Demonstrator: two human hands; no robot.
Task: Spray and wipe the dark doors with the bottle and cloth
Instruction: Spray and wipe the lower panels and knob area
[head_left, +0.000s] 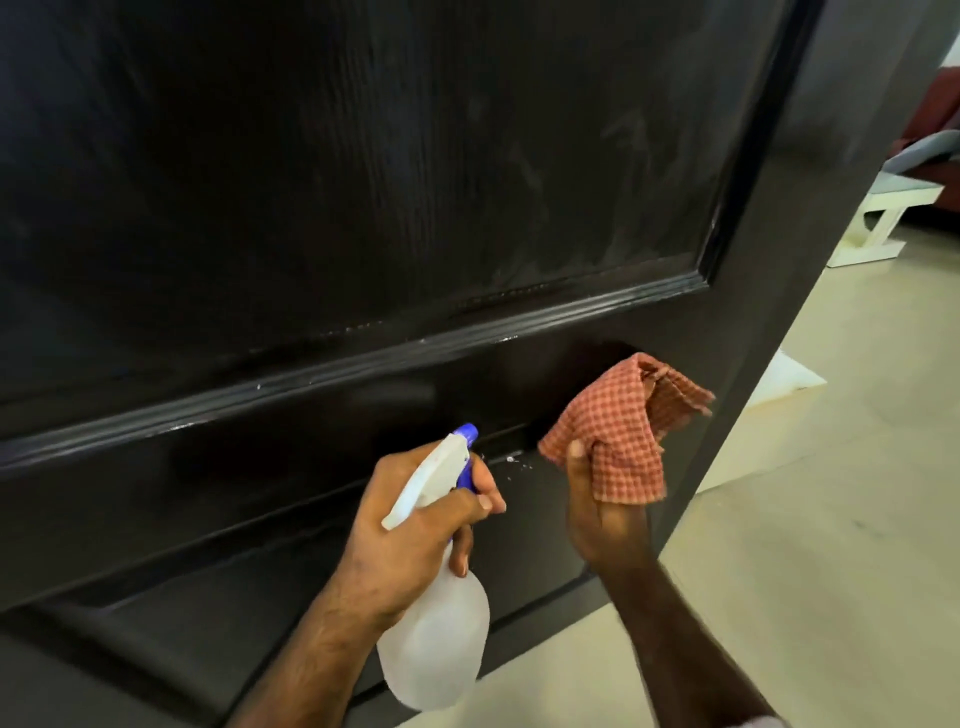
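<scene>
A dark panelled door (363, 182) fills most of the view, with faint smears on its upper panel and small white droplets along the moulding. My left hand (410, 535) grips the neck of a translucent white spray bottle (436, 639) with a blue nozzle aimed at the door's lower rail. My right hand (597, 514) holds a bunched red-and-white checked cloth (623, 431) just in front of the door near its right edge.
Pale tiled floor (810, 561) lies to the right of the door's edge. A white bench leg (878, 228) with a grey cushion stands at the far right. A white block (784, 379) sits on the floor behind the door.
</scene>
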